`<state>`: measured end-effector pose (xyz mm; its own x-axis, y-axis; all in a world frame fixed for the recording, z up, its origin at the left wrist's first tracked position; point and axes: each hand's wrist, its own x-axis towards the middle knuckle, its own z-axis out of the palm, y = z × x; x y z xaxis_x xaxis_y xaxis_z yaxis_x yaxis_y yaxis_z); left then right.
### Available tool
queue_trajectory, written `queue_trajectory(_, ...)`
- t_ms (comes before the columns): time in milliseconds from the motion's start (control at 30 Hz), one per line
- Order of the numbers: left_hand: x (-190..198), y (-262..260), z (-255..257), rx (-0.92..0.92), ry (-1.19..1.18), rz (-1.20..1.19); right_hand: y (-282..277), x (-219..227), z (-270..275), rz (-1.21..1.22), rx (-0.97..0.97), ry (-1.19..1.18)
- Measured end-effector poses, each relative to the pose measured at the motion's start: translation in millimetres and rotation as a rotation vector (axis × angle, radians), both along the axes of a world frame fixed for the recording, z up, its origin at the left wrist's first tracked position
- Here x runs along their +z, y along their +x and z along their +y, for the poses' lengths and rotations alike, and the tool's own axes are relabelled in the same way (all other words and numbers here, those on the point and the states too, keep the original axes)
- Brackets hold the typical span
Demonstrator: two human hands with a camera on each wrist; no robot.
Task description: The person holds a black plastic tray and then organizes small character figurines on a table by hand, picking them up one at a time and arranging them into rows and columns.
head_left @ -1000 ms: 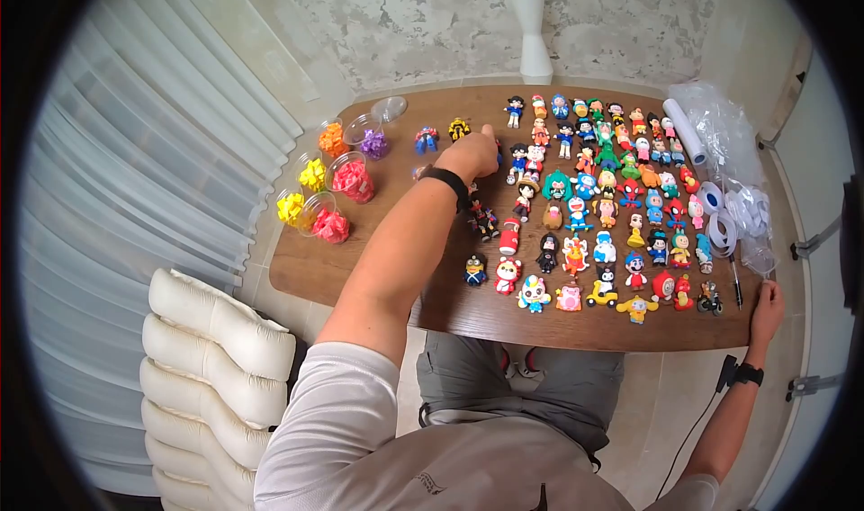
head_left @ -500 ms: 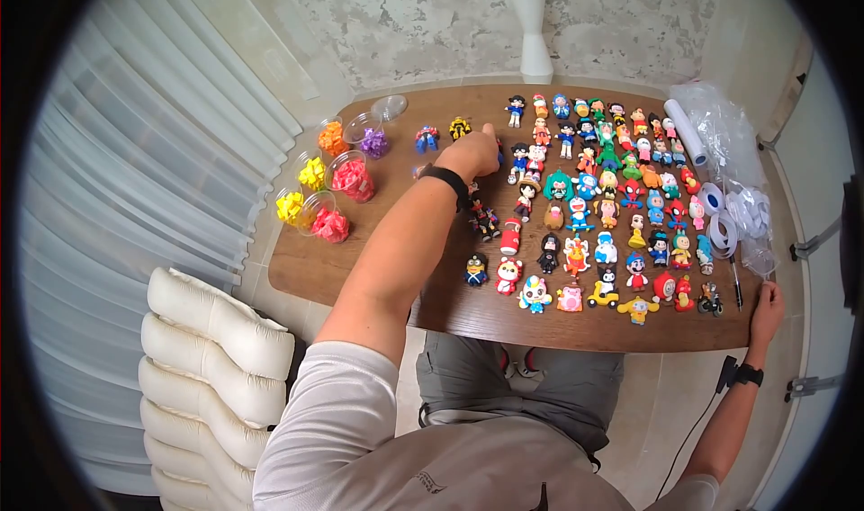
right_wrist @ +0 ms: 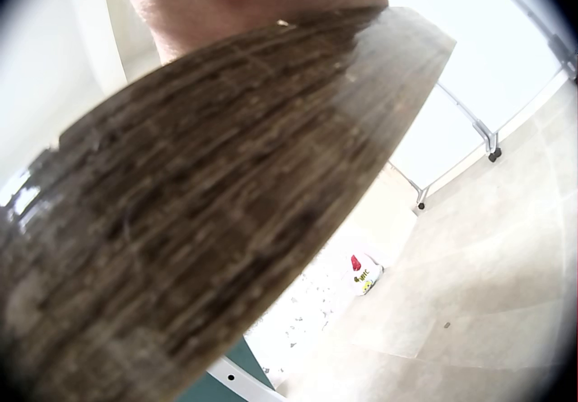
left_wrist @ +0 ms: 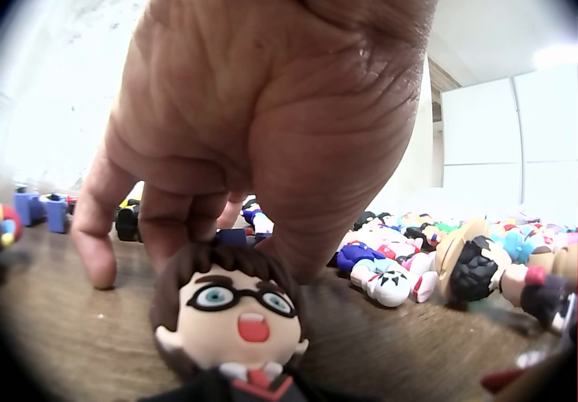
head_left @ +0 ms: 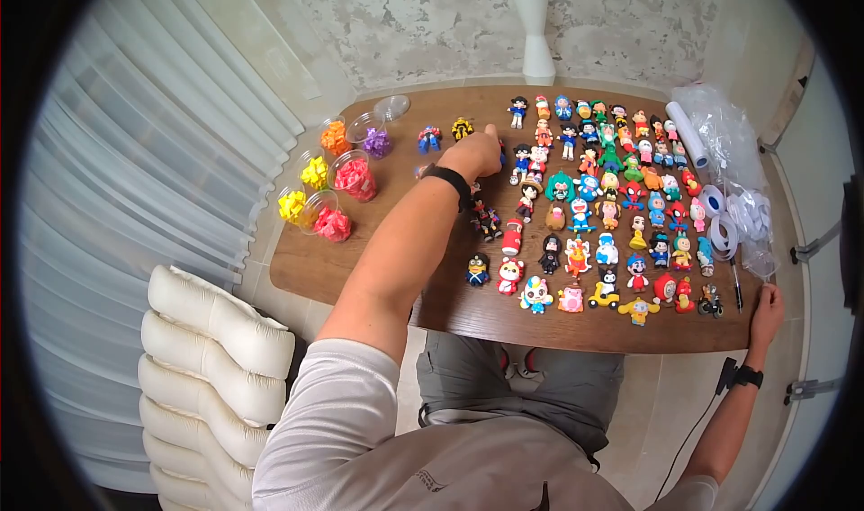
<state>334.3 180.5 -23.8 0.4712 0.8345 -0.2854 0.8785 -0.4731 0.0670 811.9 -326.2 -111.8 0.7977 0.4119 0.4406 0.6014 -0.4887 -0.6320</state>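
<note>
My left hand (head_left: 472,158) reaches down among figures at the table's back centre. In the left wrist view its thumb and fingers (left_wrist: 95,257) are bent down around a small blue figure (left_wrist: 232,238), mostly hidden, with one fingertip touching the wood. A dark-haired figure with glasses (left_wrist: 239,307) lies in front of that hand, close to the camera. At the near right corner of the brown table (head_left: 360,264), my right hand (head_left: 768,313) rests against the edge. The right wrist view shows only part of this hand (right_wrist: 262,4) behind the wood; its fingers are hidden.
Many small figures (head_left: 580,212) fill the table's middle and right. Clear cups with coloured bows (head_left: 355,180) stand left. A robot figure (head_left: 429,138) lies behind them. On the far right are a white roll (head_left: 687,135), plastic bags (head_left: 724,133), tape rolls (head_left: 723,234) and a pen (head_left: 738,286).
</note>
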Motion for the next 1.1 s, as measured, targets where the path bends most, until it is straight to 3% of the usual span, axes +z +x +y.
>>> queue_trajectory(1100,4.3,-1.6,-4.4,-0.005,0.005,-0.019,2.4,-1.6,-0.5,0.002,0.005,0.013)
